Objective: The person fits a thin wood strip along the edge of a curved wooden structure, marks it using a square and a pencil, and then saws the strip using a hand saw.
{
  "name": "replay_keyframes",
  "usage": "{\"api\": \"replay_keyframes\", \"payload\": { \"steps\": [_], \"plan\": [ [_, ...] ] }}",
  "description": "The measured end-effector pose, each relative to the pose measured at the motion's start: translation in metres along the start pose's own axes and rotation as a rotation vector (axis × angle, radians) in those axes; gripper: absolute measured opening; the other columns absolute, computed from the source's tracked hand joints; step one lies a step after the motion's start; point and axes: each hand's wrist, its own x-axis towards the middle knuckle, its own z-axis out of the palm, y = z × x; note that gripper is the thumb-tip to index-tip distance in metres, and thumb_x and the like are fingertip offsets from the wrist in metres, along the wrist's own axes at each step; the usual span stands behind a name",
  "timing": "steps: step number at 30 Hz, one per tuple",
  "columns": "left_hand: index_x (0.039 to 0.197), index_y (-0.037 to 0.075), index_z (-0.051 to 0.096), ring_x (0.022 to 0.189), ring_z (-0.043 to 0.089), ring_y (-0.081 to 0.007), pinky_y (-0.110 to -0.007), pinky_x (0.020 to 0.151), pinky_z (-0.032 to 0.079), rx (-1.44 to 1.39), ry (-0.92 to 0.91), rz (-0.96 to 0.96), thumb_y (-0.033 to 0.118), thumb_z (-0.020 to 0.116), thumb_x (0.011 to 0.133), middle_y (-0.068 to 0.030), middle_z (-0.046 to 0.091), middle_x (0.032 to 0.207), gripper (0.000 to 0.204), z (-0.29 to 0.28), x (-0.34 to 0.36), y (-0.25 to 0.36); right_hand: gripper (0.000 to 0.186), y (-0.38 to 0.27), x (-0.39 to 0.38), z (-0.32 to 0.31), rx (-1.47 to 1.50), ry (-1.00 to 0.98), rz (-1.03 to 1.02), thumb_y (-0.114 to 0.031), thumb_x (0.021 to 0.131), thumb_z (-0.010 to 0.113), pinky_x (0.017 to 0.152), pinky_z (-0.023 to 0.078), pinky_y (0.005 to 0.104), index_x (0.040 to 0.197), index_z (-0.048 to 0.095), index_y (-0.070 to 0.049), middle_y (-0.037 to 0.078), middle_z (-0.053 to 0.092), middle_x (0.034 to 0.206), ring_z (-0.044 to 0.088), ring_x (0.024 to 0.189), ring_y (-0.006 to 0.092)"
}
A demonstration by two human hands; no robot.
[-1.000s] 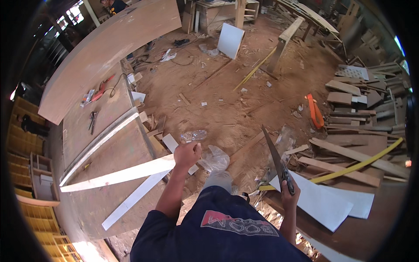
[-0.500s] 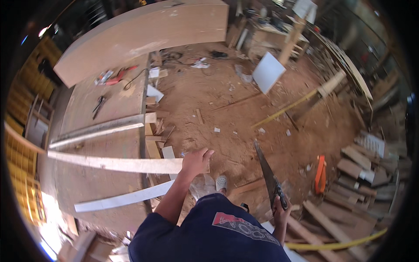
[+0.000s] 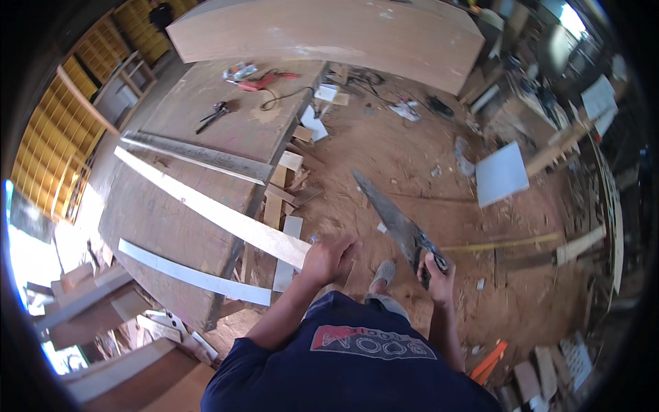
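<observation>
My left hand (image 3: 329, 261) is closed around the near end of a long pale wooden strip (image 3: 206, 207). Most of that strip lies across a wooden worktable (image 3: 158, 223), and the held end sticks out past the table's edge. In my right hand (image 3: 441, 276) is a handsaw (image 3: 391, 214), gripped by its dark handle. Its blade points forward and to the left over the floor, to the right of the strip and apart from it. A thin white strip (image 3: 192, 272) lies on the table nearer me. Farther off, a grey straight bar (image 3: 199, 156) rests beyond the wooden strip.
A large wooden box (image 3: 322, 34) stands at the table's far end. A red tool (image 3: 257, 81) with a cord and a dark hand tool (image 3: 213, 118) lie on the table. Offcuts (image 3: 274, 206) crowd its right edge. A white panel (image 3: 501, 175) leans at the right. A person (image 3: 161, 15) stands far left.
My view has turned to the left, toward the table. The saw has come nearer my left hand, its blade now slanting forward-left. My left hand still holds the strip.
</observation>
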Motion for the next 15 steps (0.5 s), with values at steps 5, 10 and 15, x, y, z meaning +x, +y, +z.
{"api": "replay_keyframes", "payload": {
  "steps": [5,10,15],
  "plan": [
    [0.098,0.010,0.075,0.068,0.071,-0.0364,-0.046,0.059,0.054,0.083,0.048,-0.118,0.020,0.077,0.096,-0.0146,0.069,0.072,0.010,0.028,0.040,-0.011,0.034,0.003,0.143,0.026,0.229,-0.173,0.099,-0.033,0.107,0.069,0.051,0.047,0.0316,0.091,0.066,-0.003,0.006,0.064,0.072,0.061,0.056,0.0177],
    [0.091,0.008,0.073,0.064,0.070,-0.0312,-0.043,0.058,0.055,0.084,0.205,0.016,0.013,0.081,0.088,-0.0103,0.069,0.071,0.010,0.042,0.099,-0.026,0.040,0.021,0.270,0.098,0.553,-0.293,0.445,-0.046,0.109,0.064,0.058,0.050,0.0329,0.110,0.061,-0.006,0.005,0.062,0.083,0.061,0.066,0.0186],
    [0.096,0.006,0.072,0.065,0.071,-0.0255,-0.038,0.059,0.056,0.108,0.343,0.147,0.005,0.082,0.081,-0.0064,0.069,0.073,0.018,0.033,0.167,-0.033,0.040,0.057,0.378,0.213,0.645,-0.404,0.585,-0.050,0.109,0.061,0.062,0.051,0.0324,0.114,0.058,-0.010,0.003,0.059,0.085,0.058,0.069,0.0179]
  ]
}}
